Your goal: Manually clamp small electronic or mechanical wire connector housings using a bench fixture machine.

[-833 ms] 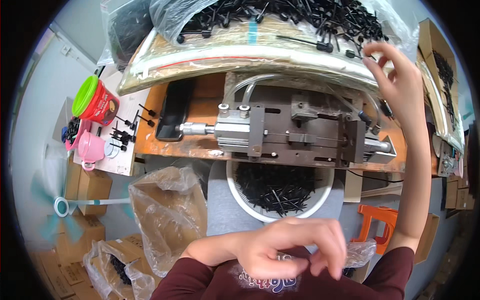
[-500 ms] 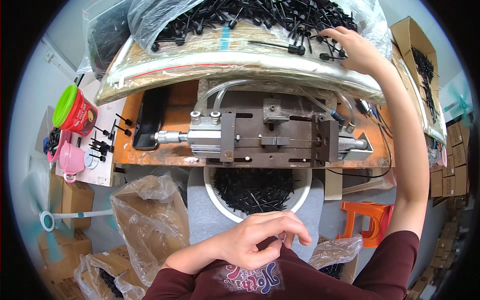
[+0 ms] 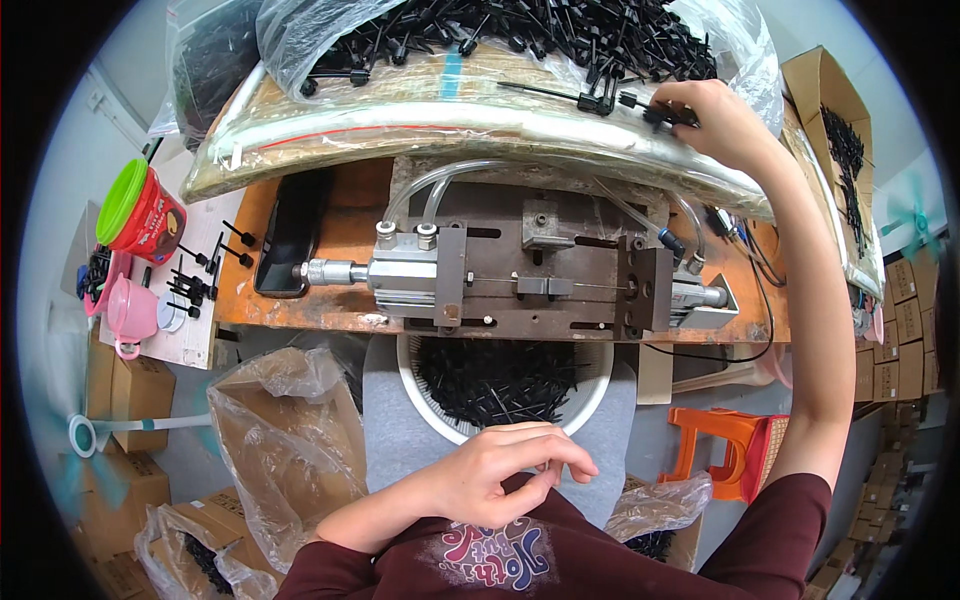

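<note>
My right hand reaches to the far right of the heap, its fingers curled round several black stemmed plastic parts at the padded edge. Other black stemmed parts lie piled behind on clear plastic sheeting. One long-stemmed part rests apart from the pile, just left of the hand. My left hand hovers before my chest, loosely bent, with thumb and forefinger apart and nothing visible in it. Below it, a white basket of black parts sits in my lap.
A metal clamping fixture with air cylinders and clear hoses is on the orange bench. Leftward stand a red tub with a green rim and a pink cup. An orange stool and lined cartons are below.
My right hand has come slightly nearer and its fingers have closed round black parts at the padded edge. My left hand stays in front of my chest. The whole view has shifted slightly.
</note>
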A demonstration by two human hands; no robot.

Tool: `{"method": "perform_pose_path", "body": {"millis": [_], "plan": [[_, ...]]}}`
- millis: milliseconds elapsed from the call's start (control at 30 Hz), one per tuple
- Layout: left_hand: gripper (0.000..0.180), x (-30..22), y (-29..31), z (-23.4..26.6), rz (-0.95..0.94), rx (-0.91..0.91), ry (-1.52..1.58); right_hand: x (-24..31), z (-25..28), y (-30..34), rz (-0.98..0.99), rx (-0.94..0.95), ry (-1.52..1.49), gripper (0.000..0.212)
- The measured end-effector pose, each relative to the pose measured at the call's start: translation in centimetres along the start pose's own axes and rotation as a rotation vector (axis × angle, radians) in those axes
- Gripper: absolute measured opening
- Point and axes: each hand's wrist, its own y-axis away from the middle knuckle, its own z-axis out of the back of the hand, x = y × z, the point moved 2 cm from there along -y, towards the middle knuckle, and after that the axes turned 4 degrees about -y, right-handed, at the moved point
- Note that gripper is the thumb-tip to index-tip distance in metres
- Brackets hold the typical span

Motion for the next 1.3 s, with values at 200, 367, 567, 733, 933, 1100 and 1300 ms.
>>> {"method": "perform_pose_path", "body": {"millis": [200,367,567,733,933,1100,1300], "plan": [[0.028,-0.2,-0.1,0.2,-0.014,-0.022,-0.068,-0.2,0.3,0.3,0.047,-0.228,-0.06,0.025],[0.029,-0.7,-0.6,1.3,0.002,-0.096,-0.185,-2.1,2.8,3.0,-0.212,-0.385,-0.97,0.03],[0.03,-2.4,-3.6,4.5,-0.078,-0.591,-0.566,11.5,1.0,8.2,-0.283,-0.491,-1.364,0.018],[0.041,-2.4,-4.9,3.9,-0.134,-0.543,-0.465,16.7,-3.3,12.6,0.206,-0.654,-0.825,0.025],[0.039,-1.4,-3.5,3.4,-0.111,-0.486,-0.493,18.8,-5.9,14.7,0.35,-0.731,-0.515,0.035],[0.034,-1.7,-2.9,3.1,-0.03,-0.455,-0.622,17.9,-6.1,15.7,0.129,-0.807,-0.622,0.031],[0.03,0.2,-3.2,3.1,-0.071,-0.385,-0.966,16.1,-6.1,17.0,-0.329,-0.836,-1.514,0.021]]}}
